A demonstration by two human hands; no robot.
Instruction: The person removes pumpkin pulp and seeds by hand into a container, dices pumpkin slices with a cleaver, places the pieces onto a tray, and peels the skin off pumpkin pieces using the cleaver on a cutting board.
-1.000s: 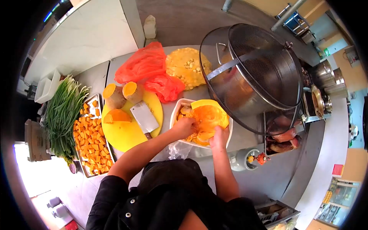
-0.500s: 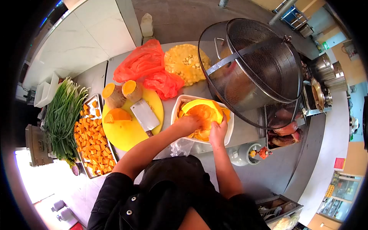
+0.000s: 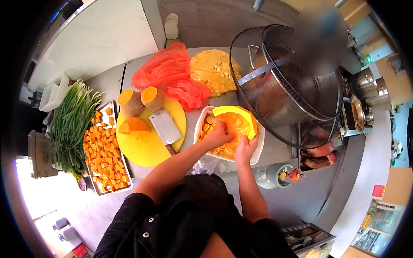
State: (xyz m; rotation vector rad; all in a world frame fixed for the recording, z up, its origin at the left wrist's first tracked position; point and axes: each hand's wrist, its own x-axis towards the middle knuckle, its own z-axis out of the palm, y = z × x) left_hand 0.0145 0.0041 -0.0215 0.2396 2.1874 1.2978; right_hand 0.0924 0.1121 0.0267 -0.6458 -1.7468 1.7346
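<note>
My right hand grips the lower right rim of a hollow pumpkin piece, its thumb on the orange inner flesh. My left hand is at the left side of the hollow with its fingers curled together; what they pinch, if anything, is hidden. Both hands are over a white plastic tub that holds orange pumpkin scraps. To the left, a cleaver lies on a round yellow cutting board, beside a cut pumpkin wedge and two pumpkin ends.
A metal tray of pumpkin cubes and green onions lie left. Red plastic bags and a bag of pale pieces lie behind the tub. A large mesh strainer stands right, above a gas cylinder. A blurred person is beyond.
My left hand has drawn slightly out of the hollow, and more of the pumpkin's inside shows. The view has shifted a little. A blurred person has appeared behind the strainer.
</note>
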